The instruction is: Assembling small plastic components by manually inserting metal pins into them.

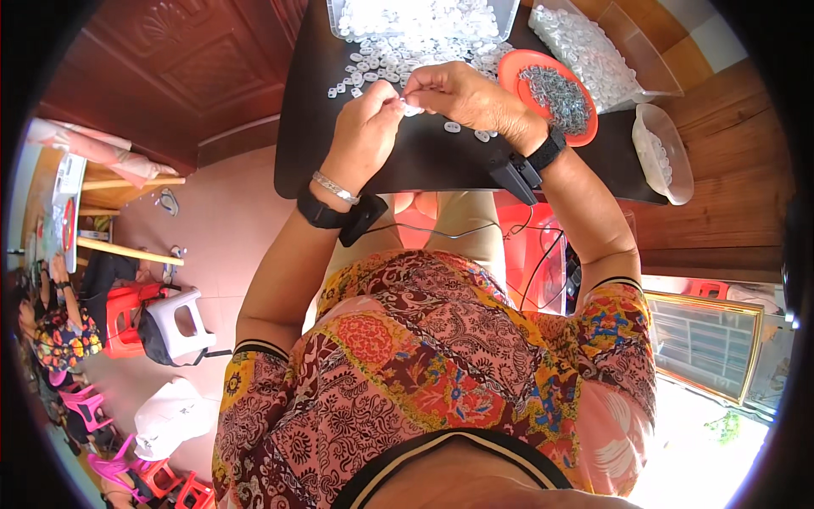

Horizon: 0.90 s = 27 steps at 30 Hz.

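Black and broad, the surface (pixel 441 161) in front of you carries everything, so start there: along its far edge sits a clear tub (pixel 500 17) heaped with small white plastic rings, and more of those loose rings (pixel 381 64) spill out of it toward your hands. To your right stands a second clear bin (pixel 632 51) of similar white pieces, then an orange dish (pixel 519 69) filled with tiny grey metal parts (pixel 555 97), and a pale oval bowl (pixel 670 182) at the right edge. Your left hand (pixel 366 127) and right hand (pixel 471 97) meet just above the surface, near the edge of the spill. Both sets of fingers are pinched nearly closed, and between their tips you hold one small white piece (pixel 412 109), touching both hands. It is mostly covered, so its exact shape cannot be made out. Judging by its look, it is very light, stiff and smooth, likely to slip or flick away under a hard squeeze, so take hold of it by the outer rim with your fingertips. A few stray rings (pixel 452 127) lie on the surface just below your right hand.
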Motion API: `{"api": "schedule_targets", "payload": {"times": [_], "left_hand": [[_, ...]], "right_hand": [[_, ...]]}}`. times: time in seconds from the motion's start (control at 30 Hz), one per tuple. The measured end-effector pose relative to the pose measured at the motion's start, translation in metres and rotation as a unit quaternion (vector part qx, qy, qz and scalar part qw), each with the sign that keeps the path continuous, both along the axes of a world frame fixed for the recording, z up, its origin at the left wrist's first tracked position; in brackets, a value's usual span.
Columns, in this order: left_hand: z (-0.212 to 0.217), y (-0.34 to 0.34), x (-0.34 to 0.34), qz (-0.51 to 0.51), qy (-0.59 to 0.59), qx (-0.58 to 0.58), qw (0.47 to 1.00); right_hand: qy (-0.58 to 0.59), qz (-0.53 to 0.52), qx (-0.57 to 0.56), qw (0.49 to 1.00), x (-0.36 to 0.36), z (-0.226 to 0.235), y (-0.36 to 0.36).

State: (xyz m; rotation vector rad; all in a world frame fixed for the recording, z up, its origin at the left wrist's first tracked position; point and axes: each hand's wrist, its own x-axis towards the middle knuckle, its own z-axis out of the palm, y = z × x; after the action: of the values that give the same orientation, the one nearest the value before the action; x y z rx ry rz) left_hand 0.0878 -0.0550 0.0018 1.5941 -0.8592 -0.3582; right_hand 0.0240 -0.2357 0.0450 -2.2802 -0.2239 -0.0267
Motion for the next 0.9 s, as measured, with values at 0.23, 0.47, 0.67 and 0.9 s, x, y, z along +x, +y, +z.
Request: {"api": "schedule_targets", "payload": {"times": [0.23, 0.47, 0.67, 0.9], "left_hand": [[-0.006, 0.003, 0.003, 0.041, 0.001, -0.063, 0.997], [0.013, 0.015, -0.012, 0.005, 0.118, -0.084, 0.989], [0.017, 0.024, -0.016, -0.123, 0.369, -0.141, 0.910], [0.007, 0.025, -0.032, -0.123, 0.320, -0.088, 0.935]], "right_hand": [[-0.020, -0.041, 0.106, 0.993, -0.005, -0.003, 0.000], [-0.188, -0.120, -0.102, 0.969, -0.017, 0.004, 0.003], [-0.167, 0.027, 0.074, 0.983, -0.033, 0.006, 0.029], [-0.068, -0.022, 0.123, 0.990, -0.039, -0.006, 0.033]]}}
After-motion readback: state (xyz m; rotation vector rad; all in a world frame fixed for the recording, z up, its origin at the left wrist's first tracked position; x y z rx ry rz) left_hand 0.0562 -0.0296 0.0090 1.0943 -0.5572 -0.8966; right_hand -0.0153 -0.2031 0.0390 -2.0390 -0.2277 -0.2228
